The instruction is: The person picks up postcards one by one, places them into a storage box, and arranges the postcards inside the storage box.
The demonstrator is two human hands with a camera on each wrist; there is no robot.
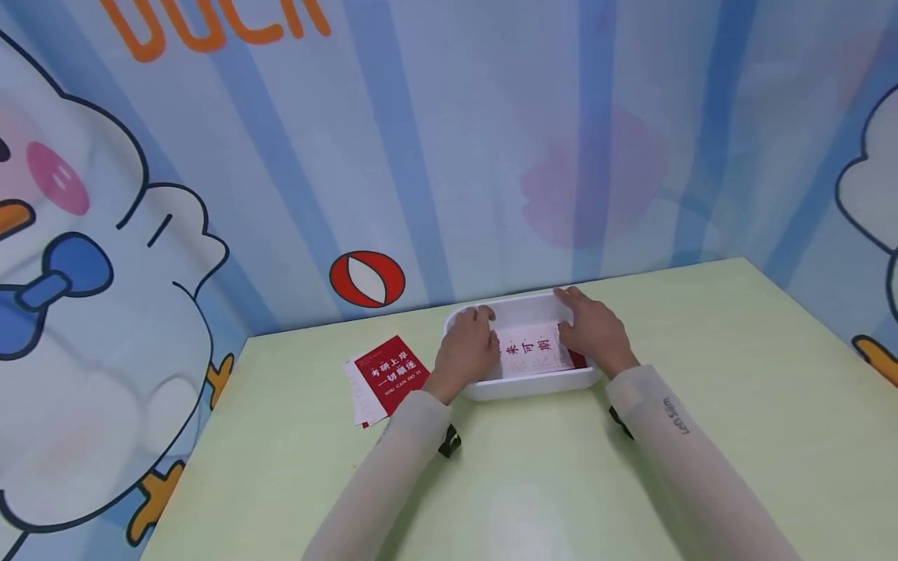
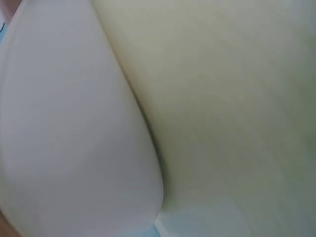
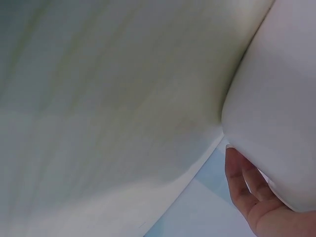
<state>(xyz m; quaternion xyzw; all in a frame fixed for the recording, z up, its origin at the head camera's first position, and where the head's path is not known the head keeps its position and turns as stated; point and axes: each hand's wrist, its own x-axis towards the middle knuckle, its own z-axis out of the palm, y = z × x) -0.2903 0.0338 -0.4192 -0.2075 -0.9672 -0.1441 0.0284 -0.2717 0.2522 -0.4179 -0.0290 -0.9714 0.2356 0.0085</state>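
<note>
Cards (image 1: 393,370) lying on table (image 1: 281,452), red over white. Left hand (image 1: 466,351) sitting at tray's (image 1: 536,382) left end, fingers bending; can't tell if they're gripping. Tray resting on table by backdrop (image 1: 484,156), printed card (image 1: 529,354) lying inside. Right hand (image 1: 602,333) gripping right end, thumb inside, fingers wrapping outside.

At right in the head view a hand could pass low over the tabletop (image 1: 737,351), but the white tray (image 1: 533,383), with left hand (image 1: 464,351) and right hand (image 1: 599,331) at its sides, blocks the centre and the printed backdrop (image 1: 491,156) the top.
</note>
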